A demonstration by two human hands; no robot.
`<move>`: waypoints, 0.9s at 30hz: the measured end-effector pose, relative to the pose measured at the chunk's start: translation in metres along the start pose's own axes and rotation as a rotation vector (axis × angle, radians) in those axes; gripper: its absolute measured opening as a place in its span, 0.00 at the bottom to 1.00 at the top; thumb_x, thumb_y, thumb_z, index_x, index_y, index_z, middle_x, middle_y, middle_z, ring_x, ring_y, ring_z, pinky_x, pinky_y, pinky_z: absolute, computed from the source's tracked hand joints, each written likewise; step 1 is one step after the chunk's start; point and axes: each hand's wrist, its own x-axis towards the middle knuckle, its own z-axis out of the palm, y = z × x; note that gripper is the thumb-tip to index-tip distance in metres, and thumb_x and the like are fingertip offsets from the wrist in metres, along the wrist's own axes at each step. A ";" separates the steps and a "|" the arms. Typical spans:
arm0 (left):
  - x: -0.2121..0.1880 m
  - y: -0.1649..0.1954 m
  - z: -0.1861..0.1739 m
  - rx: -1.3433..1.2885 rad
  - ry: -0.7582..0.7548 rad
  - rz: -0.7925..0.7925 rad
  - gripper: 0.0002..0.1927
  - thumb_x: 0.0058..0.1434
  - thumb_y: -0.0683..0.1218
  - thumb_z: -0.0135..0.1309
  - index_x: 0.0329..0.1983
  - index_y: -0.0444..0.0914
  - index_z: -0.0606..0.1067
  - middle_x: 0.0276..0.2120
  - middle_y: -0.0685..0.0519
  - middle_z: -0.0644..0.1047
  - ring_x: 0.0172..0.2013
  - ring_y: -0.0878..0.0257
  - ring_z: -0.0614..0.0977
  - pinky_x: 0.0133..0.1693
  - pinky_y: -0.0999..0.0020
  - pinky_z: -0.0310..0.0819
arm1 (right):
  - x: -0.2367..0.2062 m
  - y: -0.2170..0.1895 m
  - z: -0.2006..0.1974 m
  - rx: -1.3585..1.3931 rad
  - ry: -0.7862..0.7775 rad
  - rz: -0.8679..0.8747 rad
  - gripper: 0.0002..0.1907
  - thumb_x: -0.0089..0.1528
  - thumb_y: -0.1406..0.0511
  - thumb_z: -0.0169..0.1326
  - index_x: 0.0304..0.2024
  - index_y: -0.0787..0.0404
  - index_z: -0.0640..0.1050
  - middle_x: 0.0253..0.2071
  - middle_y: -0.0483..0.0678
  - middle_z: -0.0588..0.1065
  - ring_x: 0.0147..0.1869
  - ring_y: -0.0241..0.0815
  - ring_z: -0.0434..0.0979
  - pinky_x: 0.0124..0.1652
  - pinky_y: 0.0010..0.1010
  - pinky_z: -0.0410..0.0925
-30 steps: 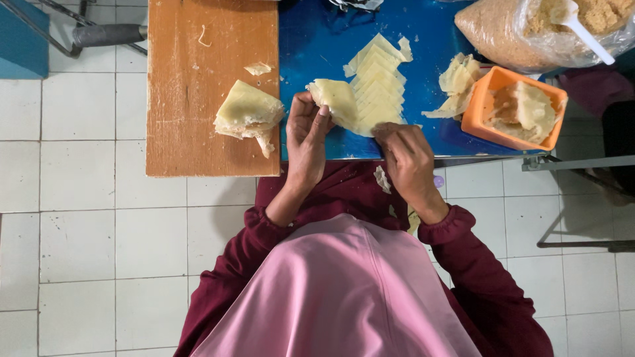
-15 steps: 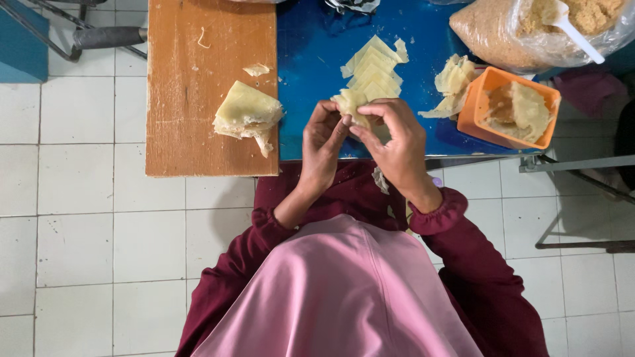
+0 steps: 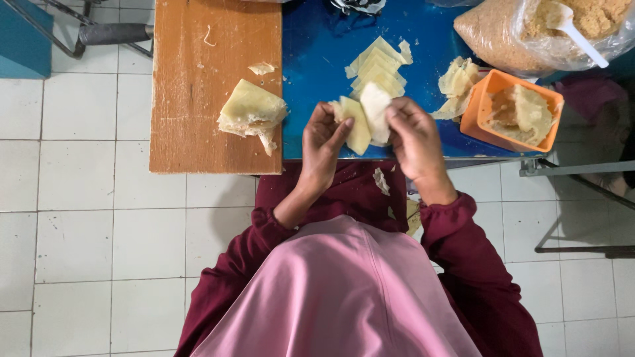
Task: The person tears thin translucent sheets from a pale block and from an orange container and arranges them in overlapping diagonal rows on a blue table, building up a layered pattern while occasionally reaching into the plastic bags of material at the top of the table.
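Beside the blue table (image 3: 317, 59) you are seeing a wooden board (image 3: 198, 112) carrying a folded pale stack (image 3: 251, 112); an orange tub (image 3: 509, 109) is sitting at the table's right edge, with a crumb-filled plastic bag (image 3: 509, 30) lying behind it

One package is seen — a clear plastic bag (image 3: 529, 33) at the upper right of the blue table (image 3: 317, 59), bulging and rounded, filled with brownish-tan crumbs; its mouth is open, and a white plastic spoon (image 3: 575, 30) is stuck in it; no labels, signs or screens are seen.
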 end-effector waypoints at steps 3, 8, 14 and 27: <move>-0.001 0.004 -0.004 -0.015 0.017 0.015 0.08 0.71 0.36 0.54 0.47 0.37 0.67 0.45 0.52 0.78 0.47 0.69 0.80 0.51 0.71 0.76 | 0.005 -0.007 -0.016 0.079 0.034 -0.181 0.04 0.71 0.70 0.58 0.47 0.63 0.77 0.39 0.42 0.74 0.39 0.30 0.72 0.41 0.21 0.68; -0.003 0.018 -0.002 -0.002 0.057 0.052 0.09 0.72 0.37 0.54 0.48 0.38 0.66 0.44 0.55 0.76 0.46 0.71 0.77 0.50 0.74 0.73 | -0.012 -0.010 -0.010 -0.865 0.090 -0.586 0.03 0.72 0.73 0.56 0.47 0.62 0.78 0.44 0.45 0.79 0.46 0.35 0.78 0.46 0.29 0.73; -0.003 0.031 0.001 0.013 0.089 0.081 0.07 0.74 0.40 0.53 0.48 0.39 0.66 0.43 0.56 0.75 0.45 0.72 0.75 0.51 0.75 0.71 | -0.048 -0.014 0.020 -1.287 -0.017 -0.779 0.12 0.61 0.79 0.57 0.45 0.64 0.80 0.47 0.49 0.81 0.50 0.48 0.79 0.49 0.37 0.70; -0.008 0.020 0.003 -0.075 0.074 0.026 0.04 0.75 0.42 0.49 0.47 0.39 0.66 0.41 0.57 0.75 0.43 0.70 0.78 0.47 0.72 0.76 | -0.049 -0.029 0.024 -1.097 -0.078 -0.639 0.13 0.63 0.73 0.62 0.51 0.63 0.79 0.52 0.52 0.79 0.54 0.46 0.81 0.51 0.33 0.73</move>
